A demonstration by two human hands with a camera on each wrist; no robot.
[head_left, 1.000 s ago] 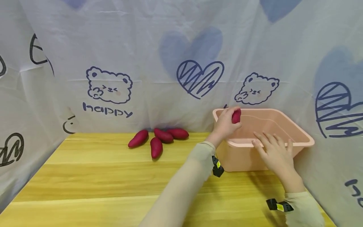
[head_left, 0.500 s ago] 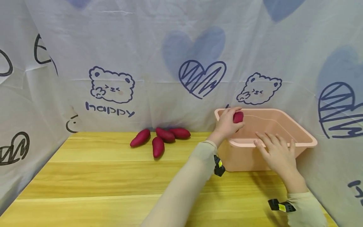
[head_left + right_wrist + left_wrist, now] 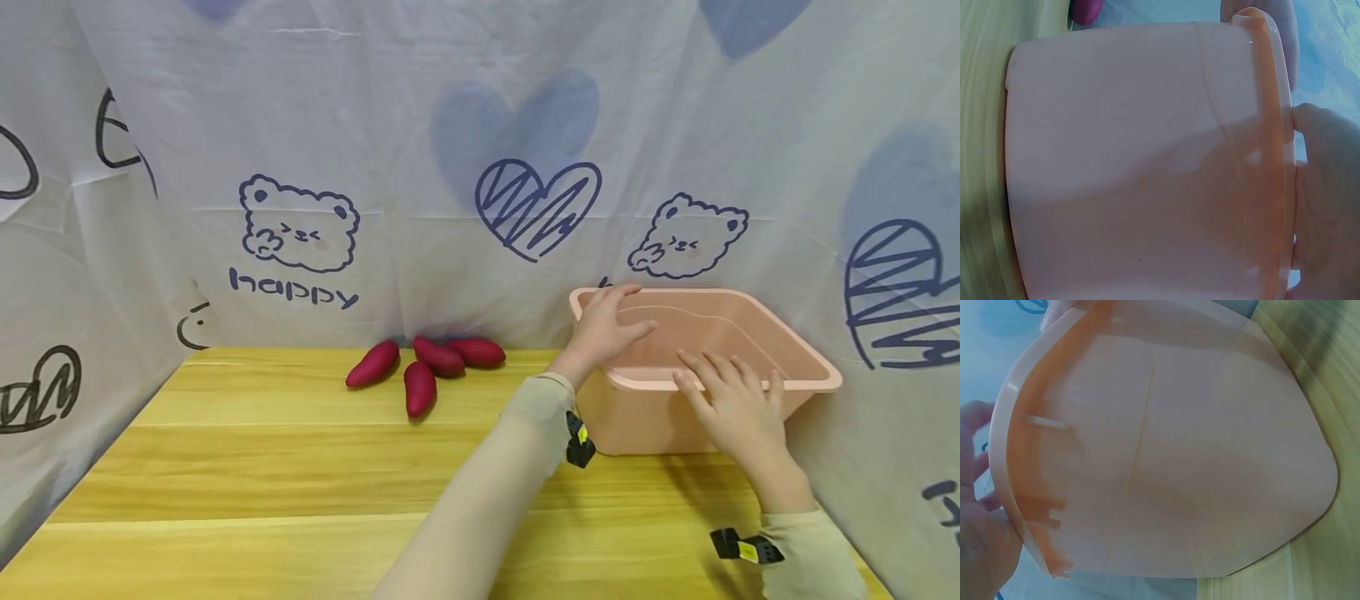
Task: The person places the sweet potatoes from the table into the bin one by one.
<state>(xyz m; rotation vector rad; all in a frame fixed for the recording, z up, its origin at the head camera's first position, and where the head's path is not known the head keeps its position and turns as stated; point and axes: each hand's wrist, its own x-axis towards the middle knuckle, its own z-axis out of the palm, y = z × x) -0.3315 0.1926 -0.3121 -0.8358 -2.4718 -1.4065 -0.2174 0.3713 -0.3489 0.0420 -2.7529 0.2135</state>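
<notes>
A pink plastic basin (image 3: 663, 425) stands at the right of the table in the head view; its floor is hidden behind the front wall. My left hand (image 3: 600, 333) is over the basin's left rim, thumb and fingers spread apart, nothing between them. On the front rim lies my right hand (image 3: 738, 417), its fingers reaching over the edge. Both wrist views show the basin's outer wall (image 3: 1179, 456) with a hand at its rim. Dark red sweet potatoes lie left of the basin: one slanted (image 3: 372, 364), one nearer (image 3: 420, 389), two at the back (image 3: 477, 352).
The wooden table (image 3: 262, 467) carries the basin and the sweet potatoes. A white cloth (image 3: 420, 275) with printed bears and hearts hangs directly behind and along the sides. The basin stands close to the cloth at the right.
My left hand held a sweet potato over the basin before; its fingers have opened and that sweet potato is out of sight. The right hand stays on the rim.
</notes>
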